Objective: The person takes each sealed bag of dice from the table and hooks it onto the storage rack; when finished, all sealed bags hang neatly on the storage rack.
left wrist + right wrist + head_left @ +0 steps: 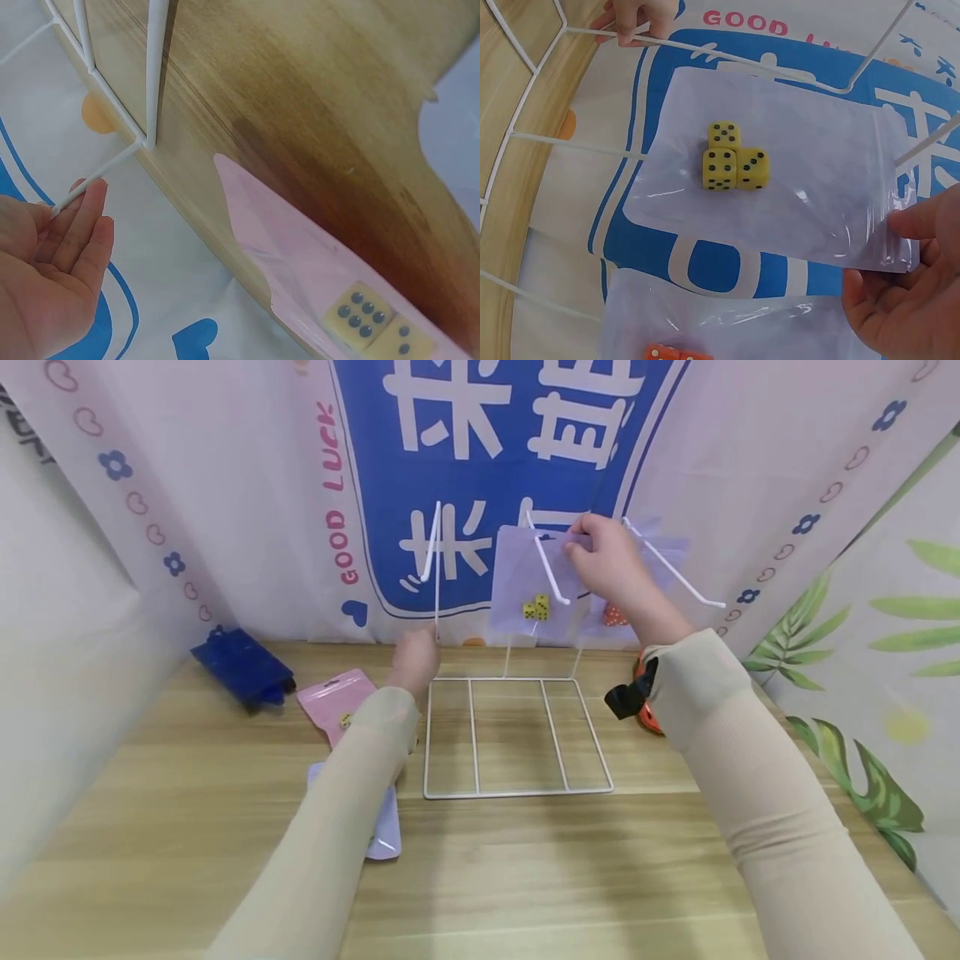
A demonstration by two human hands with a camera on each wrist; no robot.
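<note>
Three yellow dice (721,166) with black pips inside a translucent lilac plastic zip pouch (510,568), upright at the middle prong (547,562) of a white wire display rack (517,794), by the back edge of the wood-grain counter (675,860). Pinching this pouch at its top right corner with thumb and fingers of the right hand (603,556). Pinching the rack's white left upright (116,161) low down with thumb and fingers of the left hand (416,660). At the right prong (675,571), partly behind the right hand, a second lilac pouch (735,319) with red-orange, white-spotted dice (667,354). Left of the rack, a pink plastic pouch (330,702), also with dice; nearer the counter's front edge, another lilac pouch (386,831), half hidden by the left sleeve (330,810); toward the back left corner, glossy blue plastic packaging (243,667).
</note>
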